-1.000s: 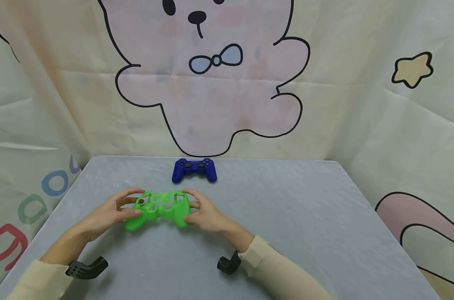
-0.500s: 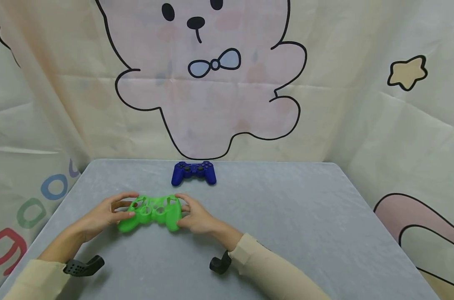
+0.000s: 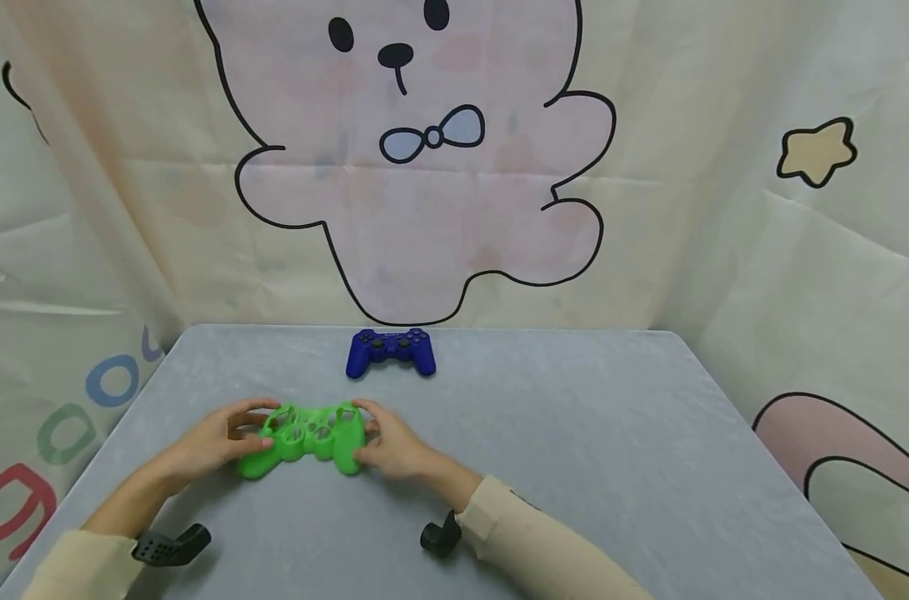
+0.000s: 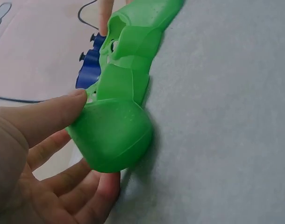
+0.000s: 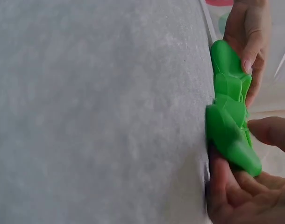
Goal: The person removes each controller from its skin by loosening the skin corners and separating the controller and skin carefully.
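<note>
Both hands hold a green rubbery game controller cover (image 3: 345, 443), with cut-out openings for buttons and sticks. My left hand (image 3: 217, 439) grips its left handle; in the left wrist view the thumb lies on the upper edge of the cover (image 4: 112, 133) and fingers curl beneath. At the right handle, my right hand (image 3: 397, 443) grips with thumb and fingers. The right wrist view shows fingers under the cover (image 5: 222, 123) and the thumb at its edge. Behind it a blue game controller (image 3: 391, 348) lies on the table, partly hidden by the cover in the left wrist view.
A grey cloth-covered table (image 3: 574, 450) spreads under the hands, widest to the right. Its far edge meets a hanging curtain (image 3: 439, 225) printed with a cartoon bear, and more curtain hangs at both sides. Black wrist devices (image 3: 172, 546) sit at both cuffs.
Both hands have carried the green controller cover a little to the left and nearer, keeping their grip. The blue controller has stayed in place; the head view has tilted slightly.
</note>
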Tool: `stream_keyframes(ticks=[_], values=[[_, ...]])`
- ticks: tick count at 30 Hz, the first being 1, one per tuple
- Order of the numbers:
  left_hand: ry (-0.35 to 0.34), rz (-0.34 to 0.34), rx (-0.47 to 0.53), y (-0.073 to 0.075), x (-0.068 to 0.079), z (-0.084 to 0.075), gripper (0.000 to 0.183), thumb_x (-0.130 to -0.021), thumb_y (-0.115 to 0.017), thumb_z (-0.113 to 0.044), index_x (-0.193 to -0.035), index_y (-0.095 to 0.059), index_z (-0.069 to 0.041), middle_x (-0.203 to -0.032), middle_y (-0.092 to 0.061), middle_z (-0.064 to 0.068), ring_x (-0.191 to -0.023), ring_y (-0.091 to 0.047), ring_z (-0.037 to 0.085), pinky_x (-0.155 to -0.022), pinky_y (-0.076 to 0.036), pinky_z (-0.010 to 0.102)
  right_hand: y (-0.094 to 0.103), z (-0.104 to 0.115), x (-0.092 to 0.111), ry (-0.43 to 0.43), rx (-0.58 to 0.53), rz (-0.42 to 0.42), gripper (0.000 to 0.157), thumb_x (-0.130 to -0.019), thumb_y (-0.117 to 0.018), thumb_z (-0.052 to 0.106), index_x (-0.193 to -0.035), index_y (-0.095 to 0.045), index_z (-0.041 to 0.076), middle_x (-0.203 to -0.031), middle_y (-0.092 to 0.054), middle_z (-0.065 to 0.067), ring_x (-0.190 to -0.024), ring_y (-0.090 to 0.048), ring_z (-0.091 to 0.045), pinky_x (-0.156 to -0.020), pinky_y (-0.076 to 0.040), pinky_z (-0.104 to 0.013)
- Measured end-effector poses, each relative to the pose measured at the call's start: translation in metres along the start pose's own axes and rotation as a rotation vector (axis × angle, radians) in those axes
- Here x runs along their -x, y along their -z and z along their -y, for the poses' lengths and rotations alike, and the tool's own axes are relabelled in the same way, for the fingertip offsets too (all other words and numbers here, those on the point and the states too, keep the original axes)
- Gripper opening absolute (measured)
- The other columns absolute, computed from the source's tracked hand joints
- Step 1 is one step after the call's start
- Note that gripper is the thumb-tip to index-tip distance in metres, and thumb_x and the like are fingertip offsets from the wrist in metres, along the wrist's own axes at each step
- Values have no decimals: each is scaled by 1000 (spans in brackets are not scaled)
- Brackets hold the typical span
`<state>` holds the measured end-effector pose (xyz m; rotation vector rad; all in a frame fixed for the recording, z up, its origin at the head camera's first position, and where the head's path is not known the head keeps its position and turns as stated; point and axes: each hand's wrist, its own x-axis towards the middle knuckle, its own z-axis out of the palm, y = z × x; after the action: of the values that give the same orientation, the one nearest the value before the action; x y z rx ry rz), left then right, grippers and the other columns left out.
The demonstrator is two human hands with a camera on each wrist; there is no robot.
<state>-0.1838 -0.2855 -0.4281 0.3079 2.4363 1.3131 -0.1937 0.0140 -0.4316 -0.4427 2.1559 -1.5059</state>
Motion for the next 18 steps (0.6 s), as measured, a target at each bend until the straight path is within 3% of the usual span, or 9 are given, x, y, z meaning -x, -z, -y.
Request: stream_keyframes(ticks=[6, 12, 18], values=[[-61, -15, -48, -1, 0, -1, 60, -96, -71, -20, -145, -44, 3, -139, -51, 38, -117, -64, 45, -82, -56, 29, 3, 0, 0, 36, 195, -41, 70, -93, -71, 12, -155, -38, 10, -116, -68, -15, -81, -58, -6, -67, -49, -19], [-44, -22, -63, 0, 1, 0, 57, -97, -69, -22, -143, -47, 2, -140, -51, 37, -120, -61, 50, -87, -57, 39, 9, 0, 2, 10, 215, -27, 64, -96, -68, 20, -154, -40, 12, -127, -65, -16, -83, -60, -7, -68, -50, -22], [-37, -80, -110, 2, 4, -9, 47, -104, -57, -25, -142, -48, 1, -138, -55, 33, -117, -64, 44, -82, -55, 35, 24, 0, 2, 48, 242, -96, 43, -100, -63, 24, -141, -56, 13, -124, -67, -8, -99, -62, -13, -79, -52, -28]])
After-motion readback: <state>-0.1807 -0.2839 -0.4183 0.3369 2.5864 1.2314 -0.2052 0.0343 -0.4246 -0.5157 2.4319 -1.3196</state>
